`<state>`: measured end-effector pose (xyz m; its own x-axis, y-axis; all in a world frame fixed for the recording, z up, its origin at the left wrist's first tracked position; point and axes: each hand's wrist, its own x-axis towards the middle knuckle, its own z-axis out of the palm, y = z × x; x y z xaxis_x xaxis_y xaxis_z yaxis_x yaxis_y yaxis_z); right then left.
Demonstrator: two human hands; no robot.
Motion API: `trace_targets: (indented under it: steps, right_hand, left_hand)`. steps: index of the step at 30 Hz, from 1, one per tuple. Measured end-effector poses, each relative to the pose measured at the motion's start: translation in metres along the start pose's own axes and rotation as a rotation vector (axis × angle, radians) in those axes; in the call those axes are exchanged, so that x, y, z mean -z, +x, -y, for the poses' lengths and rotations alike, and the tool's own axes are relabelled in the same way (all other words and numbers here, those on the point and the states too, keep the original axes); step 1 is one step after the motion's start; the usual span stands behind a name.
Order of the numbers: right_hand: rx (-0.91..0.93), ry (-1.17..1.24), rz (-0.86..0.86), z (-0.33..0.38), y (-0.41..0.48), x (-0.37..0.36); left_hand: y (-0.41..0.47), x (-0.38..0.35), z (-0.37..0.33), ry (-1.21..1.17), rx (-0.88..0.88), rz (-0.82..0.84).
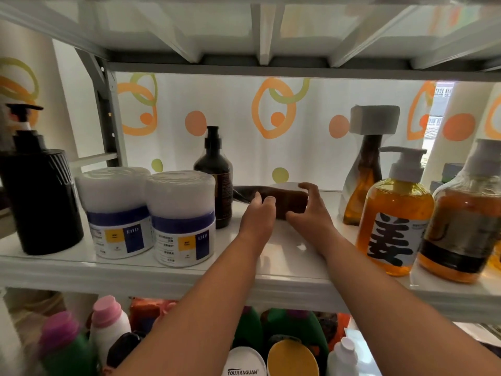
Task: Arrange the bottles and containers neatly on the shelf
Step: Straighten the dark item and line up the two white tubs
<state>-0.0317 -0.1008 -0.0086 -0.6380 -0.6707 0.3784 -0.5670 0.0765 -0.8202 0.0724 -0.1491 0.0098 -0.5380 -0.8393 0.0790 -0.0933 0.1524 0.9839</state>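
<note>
A dark brown bottle [284, 198] lies on its side at the back middle of the white shelf [162, 272]. My left hand [259, 213] rests on its near left side. My right hand [309, 204] wraps its right end, thumb in front and fingers over the top. To the left stand a dark pump bottle [215, 180], two white jars with blue bands [116, 210] [183, 218] and a black pump bottle [40, 191]. To the right stand a brown bottle with a white block cap [366, 169] and two amber pump bottles [395, 218] [466, 221].
A lower shelf holds several bottles with pink, green, white and yellow tops [108, 327]. The upper shelf's underside [265, 36] hangs close above. A grey upright post [108, 112] stands at the back left. A curtain with orange rings [273, 109] hangs behind.
</note>
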Motion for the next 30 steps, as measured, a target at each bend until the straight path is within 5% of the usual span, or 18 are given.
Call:
trace_targets:
  steps: [11,16,23,30]
  right_hand:
    - [-0.008,-0.105,-0.025,0.005,-0.003,0.002]
    - [-0.068,0.066,0.084,0.006,-0.004,0.005]
    - [-0.054,-0.011,-0.016,0.006,-0.004,0.005]
    - [-0.082,0.036,0.097,0.011,-0.019,0.009]
  left_hand:
    - [-0.001,0.006,0.003,-0.125,0.008,-0.062]
    - [-0.002,0.005,0.005,-0.165,-0.004,-0.067]
    - [0.001,0.008,0.008,-0.283,-0.019,-0.134]
    - [0.001,0.008,0.009,-0.306,-0.003,-0.065]
